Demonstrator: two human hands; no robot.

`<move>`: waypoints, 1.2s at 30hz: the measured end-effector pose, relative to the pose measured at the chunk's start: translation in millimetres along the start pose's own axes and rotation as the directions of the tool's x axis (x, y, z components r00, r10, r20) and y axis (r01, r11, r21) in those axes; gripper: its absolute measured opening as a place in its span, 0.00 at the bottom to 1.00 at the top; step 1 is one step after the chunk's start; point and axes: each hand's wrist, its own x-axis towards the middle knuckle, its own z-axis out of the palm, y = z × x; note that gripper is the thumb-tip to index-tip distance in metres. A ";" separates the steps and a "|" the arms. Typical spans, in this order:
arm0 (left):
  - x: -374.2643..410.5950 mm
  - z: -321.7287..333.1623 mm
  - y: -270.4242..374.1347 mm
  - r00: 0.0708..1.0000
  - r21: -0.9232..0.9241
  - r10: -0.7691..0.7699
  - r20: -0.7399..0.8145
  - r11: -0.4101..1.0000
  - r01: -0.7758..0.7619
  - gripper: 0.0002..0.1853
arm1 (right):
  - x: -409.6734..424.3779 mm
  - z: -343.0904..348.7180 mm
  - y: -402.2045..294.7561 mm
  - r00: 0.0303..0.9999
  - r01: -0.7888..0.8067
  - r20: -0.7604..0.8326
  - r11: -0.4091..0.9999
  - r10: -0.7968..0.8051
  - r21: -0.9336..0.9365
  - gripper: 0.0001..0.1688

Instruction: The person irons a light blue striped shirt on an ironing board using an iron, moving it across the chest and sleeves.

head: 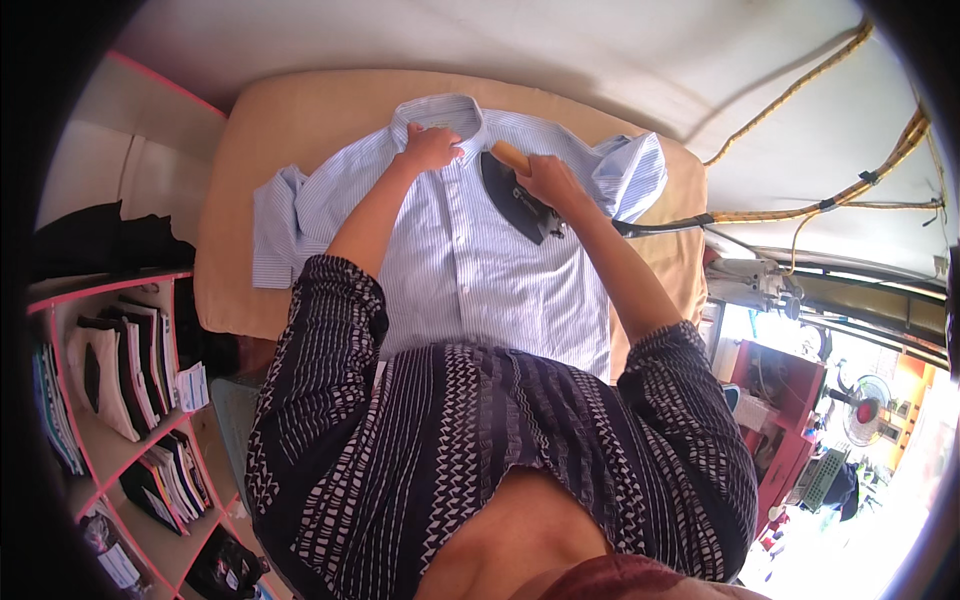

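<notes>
A blue-and-white striped button-up shirt (420, 255) lies front side up on a tan cloth-covered ironing surface (315, 97), its collar at the far side. My left hand (433, 147) holds the shirt at the front of its collar (472, 112). Closed around the yellowish handle of a dark clothes iron (517, 202), my right hand (547, 180) is just right of the button placket. The iron rests on the upper chest of the shirt, its tip towards the collar. Both sleeves are bent, the right one with its cuff end raised in folds.
A thick cord (795, 214) runs from near the iron to the right wall. Pink-edged shelves (124, 457) with folded garments in plastic stand at the left. A wall stands behind the ironing surface. A red cabinet (780, 405) and a fan (866, 409) are at the right.
</notes>
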 end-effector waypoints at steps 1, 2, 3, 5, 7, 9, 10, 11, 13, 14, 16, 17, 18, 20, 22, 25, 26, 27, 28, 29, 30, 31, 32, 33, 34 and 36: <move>-0.3 -6.2 1.2 1.000 0.006 0.005 0.017 1.000 -0.005 0.13 | 7.6 1.0 -1.8 1.000 -0.002 0.001 1.000 0.002 -0.009 0.16; -3.8 -9.3 3.7 1.000 0.016 0.015 -0.004 1.000 -0.015 0.13 | 10.0 2.9 -2.6 1.000 0.008 0.024 0.999 -0.008 -0.037 0.16; -10.3 -12.6 5.7 0.999 0.029 0.021 -0.026 0.999 -0.020 0.13 | 9.7 6.3 -1.9 0.998 0.042 0.055 0.999 -0.041 -0.028 0.16; -25.5 -12.4 -0.6 0.967 -0.006 0.003 -0.253 1.000 -0.005 0.14 | 1.1 11.9 3.9 0.988 0.107 0.116 0.994 -0.106 -0.007 0.15; -52.6 1.0 -37.8 0.777 -0.106 -0.078 -0.624 0.994 0.015 0.17 | -11.6 7.8 -3.4 0.973 0.151 0.179 0.988 -0.143 -0.034 0.15; -84.6 15.4 -89.3 0.689 -0.122 -0.309 -0.656 0.944 0.307 0.18 | -12.3 9.2 -7.8 0.973 0.168 0.165 0.985 -0.160 -0.035 0.15; -97.3 18.4 -99.5 0.657 -0.042 -0.426 -0.622 0.856 0.515 0.17 | -8.9 13.1 -2.7 0.982 0.149 0.119 0.988 -0.145 -0.027 0.15; -108.5 20.8 -106.4 0.597 0.048 -0.533 -0.599 0.720 0.692 0.17 | -7.0 16.2 2.1 0.989 0.132 0.072 0.991 -0.131 -0.019 0.15; -125.0 3.6 -127.3 0.689 0.046 -0.637 -0.346 0.722 0.691 0.17 | -6.7 18.5 3.4 0.987 0.148 0.065 0.989 -0.147 -0.007 0.16; -128.5 -4.4 -133.5 0.715 0.043 -0.667 -0.208 0.724 0.688 0.16 | -9.9 20.7 5.4 0.986 0.145 0.086 0.989 -0.144 -0.001 0.16; -133.8 -11.5 -142.3 0.671 -0.003 -0.681 -0.293 0.703 0.711 0.14 | -19.6 22.0 -2.6 0.978 0.165 0.129 0.986 -0.163 0.000 0.16; -136.0 -13.2 -146.1 0.646 -0.027 -0.687 -0.333 0.692 0.721 0.14 | -29.6 22.2 -8.6 0.973 0.179 0.149 0.984 -0.176 -0.006 0.16; -129.7 -10.7 -139.2 0.636 -0.039 -0.651 -0.415 0.711 0.702 0.13 | -36.9 20.7 -7.2 0.970 0.180 0.170 0.983 -0.175 -0.018 0.16; -109.0 -6.7 -113.8 0.604 -0.053 -0.563 -0.564 0.754 0.654 0.14 | -39.9 20.3 2.2 0.993 0.086 0.080 0.996 -0.083 -0.027 0.16; -89.7 5.8 -120.2 0.660 -0.050 -0.345 -0.668 0.905 0.422 0.23 | -31.8 23.6 -4.3 0.999 0.040 0.006 0.999 -0.040 -0.015 0.16; -53.1 5.6 -80.3 0.778 -0.017 0.023 -0.628 0.999 -0.043 0.23 | -23.9 35.0 -2.6 1.000 -0.019 -0.022 1.000 0.019 0.008 0.16; -41.1 1.6 -58.4 0.814 0.003 0.081 -0.576 0.995 -0.097 0.22 | -30.5 37.7 -0.4 1.000 -0.016 0.005 1.000 0.016 0.013 0.17; -34.4 -2.6 -46.6 0.888 0.049 0.096 -0.450 0.995 -0.082 0.21 | -37.4 39.4 -2.5 0.999 -0.005 0.034 1.000 0.004 0.020 0.17; -27.6 -6.7 -38.4 0.943 0.097 0.100 -0.317 0.993 -0.072 0.20 | -47.6 40.3 -6.1 0.998 0.007 0.067 1.000 -0.008 0.014 0.17; -22.1 -11.1 -31.4 0.980 0.147 0.094 -0.177 0.987 -0.069 0.18 | -57.5 40.9 -7.9 0.996 0.039 0.074 0.999 -0.041 0.019 0.17; -15.5 -15.0 -29.7 0.989 0.187 0.070 -0.127 0.981 -0.045 0.17 | -67.8 43.1 -10.4 0.997 0.015 0.081 0.999 -0.018 0.039 0.17; -7.9 -20.7 -29.4 0.996 0.227 0.042 -0.078 0.974 -0.024 0.15 | -73.2 43.8 -12.4 0.996 -0.009 0.090 0.998 0.004 0.060 0.17; -3.7 -25.7 -31.5 0.999 0.268 0.011 -0.030 0.963 -0.003 0.14 | -71.6 42.4 -13.6 0.998 -0.038 0.057 0.998 0.035 0.054 0.16; -1.6 -22.6 -34.5 0.990 0.265 0.052 -0.131 0.964 -0.016 0.13 | -74.0 40.5 -14.9 0.997 -0.078 0.029 0.996 0.076 0.051 0.16; -1.5 -18.6 -38.5 0.969 0.263 0.089 -0.231 0.964 -0.026 0.12 | -75.8 38.6 -16.7 0.993 -0.115 0.002 0.992 0.115 0.049 0.16; -5.3 -11.5 -45.6 0.874 0.146 0.057 -0.483 0.989 0.016 0.13 | -70.3 35.5 -17.8 0.990 -0.140 -0.014 0.989 0.141 0.052 0.15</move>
